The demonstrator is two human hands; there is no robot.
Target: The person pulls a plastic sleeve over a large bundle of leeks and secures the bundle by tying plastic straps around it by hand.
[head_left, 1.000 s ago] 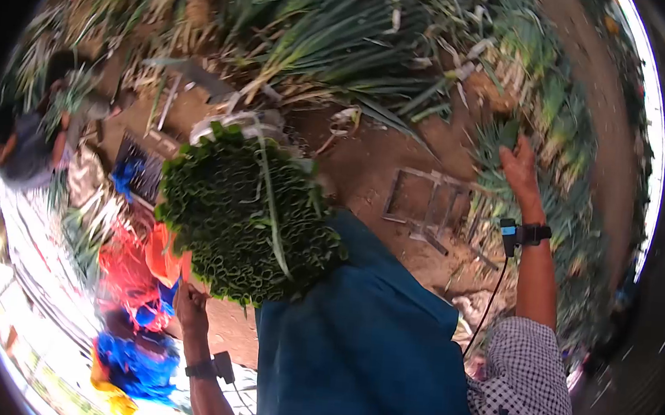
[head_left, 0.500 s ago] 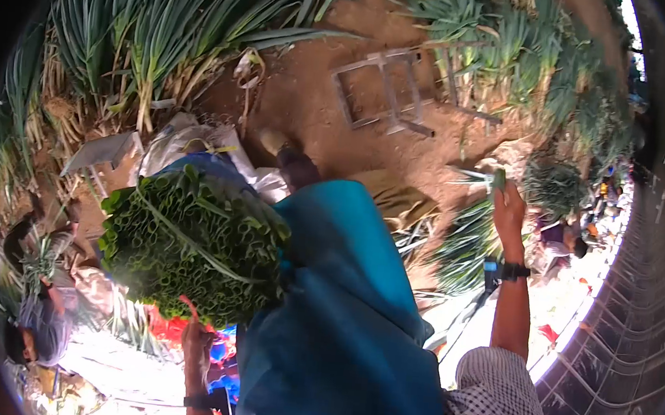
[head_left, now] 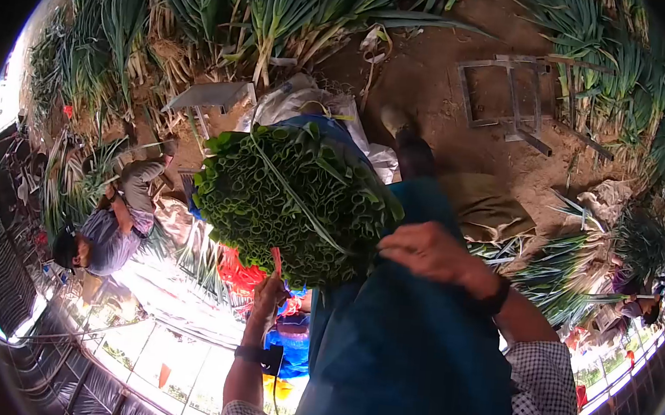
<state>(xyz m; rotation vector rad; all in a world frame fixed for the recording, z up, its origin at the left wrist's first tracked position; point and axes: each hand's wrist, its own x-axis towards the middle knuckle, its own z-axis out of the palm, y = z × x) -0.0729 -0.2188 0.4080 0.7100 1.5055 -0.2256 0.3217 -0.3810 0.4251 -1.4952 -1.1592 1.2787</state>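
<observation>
A large bundle of green onion leaves (head_left: 294, 196) shows its cut, hollow ends, with one long loose leaf lying across it. Below its lower edge, my left hand (head_left: 267, 295) is closed on a red strip (head_left: 276, 259) that sticks up against the leaves. My right hand (head_left: 430, 252) is at the bundle's right edge, above the blue-green apron (head_left: 415, 349). Its fingers are pressed together, and what they hold, if anything, is hidden.
Onions with long leaves (head_left: 266, 12) stand along the back. A metal frame (head_left: 509, 92) lies on the soil at the upper right. At the left a person (head_left: 113, 224) crouches among onions. Red and blue plastic (head_left: 288, 350) is beneath the bundle. Another person (head_left: 640, 305) is far right.
My right hand has come in from the far right to the bundle's right edge. The green piece seen in it earlier no longer shows. The view has shifted, and my left hand still has the red strip.
</observation>
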